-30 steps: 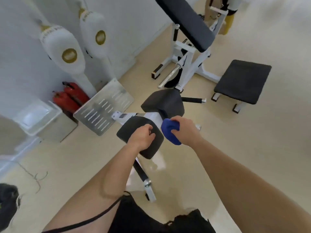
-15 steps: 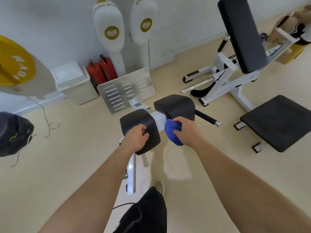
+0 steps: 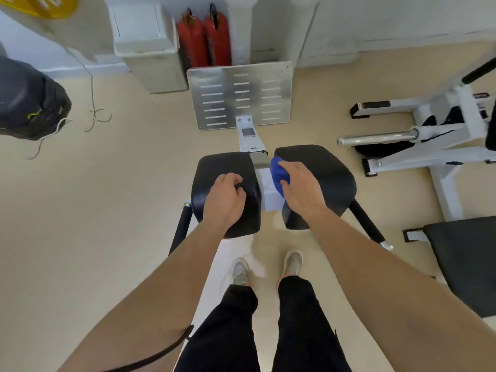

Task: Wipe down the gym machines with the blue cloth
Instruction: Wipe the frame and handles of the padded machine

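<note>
From my head camera, looking down, I stand at the near end of a small machine with two black pads side by side. My left hand [image 3: 226, 196] rests on top of the left pad [image 3: 212, 165], fingers curled under and holding nothing that I can see, so I judge it is only bracing me. My right hand [image 3: 300, 187] has the blue cloth [image 3: 277, 171] bunched under its fingers and thumb, pressed at the inner, left edge of the right pad [image 3: 332, 173]. There the cloth spills over onto the white beam [image 3: 269, 196] in the gap between the pads. That beam is what matters: its long axis runs straight away from me, from near my feet out to the slotted steel footplate [image 3: 239, 95] at the far end. So the cloth is already on the line of the beam, and the right hand is the nearer one to it. I judge the next stroke should run far or near along the beam, or sweep right across the pad top, most of which lies to the right of the cloth.
</note>
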`<state>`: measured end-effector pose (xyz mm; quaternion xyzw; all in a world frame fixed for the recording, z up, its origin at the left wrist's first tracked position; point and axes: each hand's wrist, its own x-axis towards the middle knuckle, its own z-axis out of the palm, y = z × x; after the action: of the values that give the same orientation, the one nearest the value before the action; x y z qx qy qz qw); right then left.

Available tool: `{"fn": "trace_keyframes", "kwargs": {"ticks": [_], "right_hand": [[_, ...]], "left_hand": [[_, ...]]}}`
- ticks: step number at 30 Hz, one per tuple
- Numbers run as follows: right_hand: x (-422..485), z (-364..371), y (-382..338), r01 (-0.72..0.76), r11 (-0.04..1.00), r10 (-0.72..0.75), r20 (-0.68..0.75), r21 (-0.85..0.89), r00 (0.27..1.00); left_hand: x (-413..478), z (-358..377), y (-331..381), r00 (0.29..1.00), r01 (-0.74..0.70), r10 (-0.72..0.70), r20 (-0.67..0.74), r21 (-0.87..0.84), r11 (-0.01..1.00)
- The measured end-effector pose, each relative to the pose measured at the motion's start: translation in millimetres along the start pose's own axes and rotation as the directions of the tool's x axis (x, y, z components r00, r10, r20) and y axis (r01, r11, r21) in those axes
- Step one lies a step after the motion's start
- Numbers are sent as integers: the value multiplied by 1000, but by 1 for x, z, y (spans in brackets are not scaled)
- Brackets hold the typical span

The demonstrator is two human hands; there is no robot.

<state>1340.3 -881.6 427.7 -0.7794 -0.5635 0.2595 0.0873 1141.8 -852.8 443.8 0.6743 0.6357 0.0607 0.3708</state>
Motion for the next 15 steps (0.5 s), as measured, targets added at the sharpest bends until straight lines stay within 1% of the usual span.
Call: {"fn": "trace_keyframes", "kwargs": {"ticks": [2,4,5,7,10,12,13,15], "right_hand": [[22,28,6,151,971,-119,177,-183,977],[31,51,9,335,863,-216,323,-378,921],[36,58,11,393,821,-248,361,-414,899],[53,64,12,459,774,-275,421,-436,864],[99,67,6,469,770,-204,529,-433,824],[125,73,0,492,770,-182,599,-407,780],[132,77,-1,500,767,-174,619,-402,766],[133,78,-3,497,768,-170,620,-404,766]], "left_hand": [[12,3,-3,996,58,-61,-62,-47,997],[21,5,-8,986,105,-114,-125,-76,992],[25,6,-10,978,126,-139,-153,-90,988],[31,10,-16,963,165,-184,-195,-111,980],[41,17,-23,951,190,-210,-227,-106,976],[47,21,-26,948,187,-202,-246,-82,979],[49,22,-27,948,187,-199,-249,-69,980],[49,22,-26,949,185,-195,-250,-60,981]]}}
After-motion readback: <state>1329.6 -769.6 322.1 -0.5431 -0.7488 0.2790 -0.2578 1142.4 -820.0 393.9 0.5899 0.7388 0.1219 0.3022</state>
